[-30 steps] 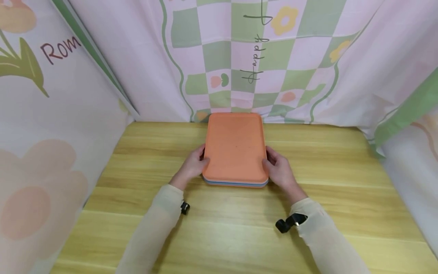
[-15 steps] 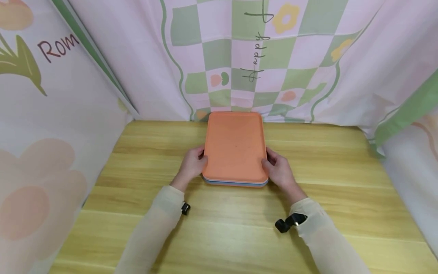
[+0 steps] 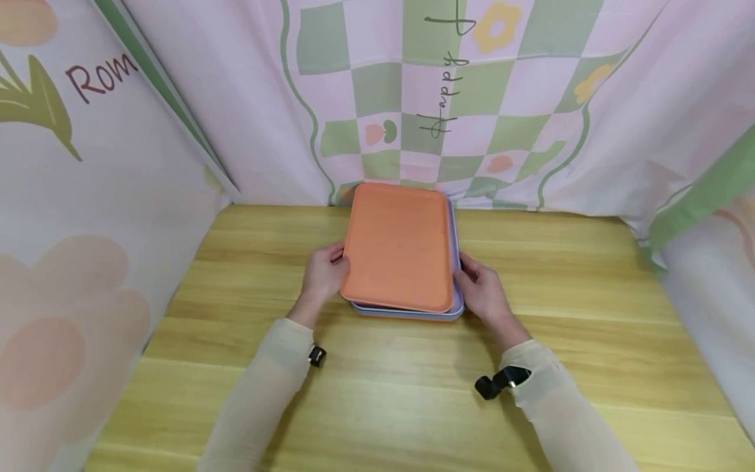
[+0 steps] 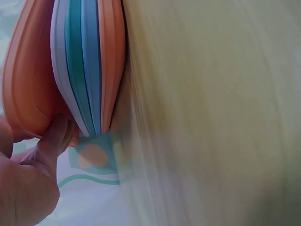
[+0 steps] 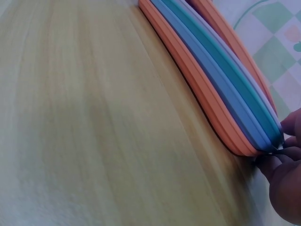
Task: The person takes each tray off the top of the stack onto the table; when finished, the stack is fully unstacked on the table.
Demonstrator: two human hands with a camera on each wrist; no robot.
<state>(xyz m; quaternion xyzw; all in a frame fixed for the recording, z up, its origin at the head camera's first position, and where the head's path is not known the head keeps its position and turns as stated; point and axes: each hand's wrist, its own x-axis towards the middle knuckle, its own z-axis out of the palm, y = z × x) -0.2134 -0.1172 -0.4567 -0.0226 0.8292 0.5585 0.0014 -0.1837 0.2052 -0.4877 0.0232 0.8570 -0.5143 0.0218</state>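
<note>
My left hand (image 3: 323,274) pinches the left edge of the top orange tray (image 3: 398,246). This tray sits askew to the left, lifted off the stack beneath. In the left wrist view a gap shows between it and the lilac tray (image 4: 60,52). Below the lilac one lie a teal tray (image 4: 75,56), a blue tray (image 4: 90,56) and a bottom orange tray (image 4: 111,56), pressed close together. My right hand (image 3: 485,292) grips the right side of this lower stack near its front corner. Its far fingers are hidden behind the tray edges.
The stack stands on a wooden table (image 3: 389,393), close to its back edge. A checked curtain (image 3: 377,92) hangs right behind it, with white printed cloth (image 3: 77,216) at the left side. Each wrist wears a small black camera (image 3: 495,383).
The top orange tray has been lifted and shifted left by my left hand, baring the lilac tray's right edge. My right hand has stayed on the stack.
</note>
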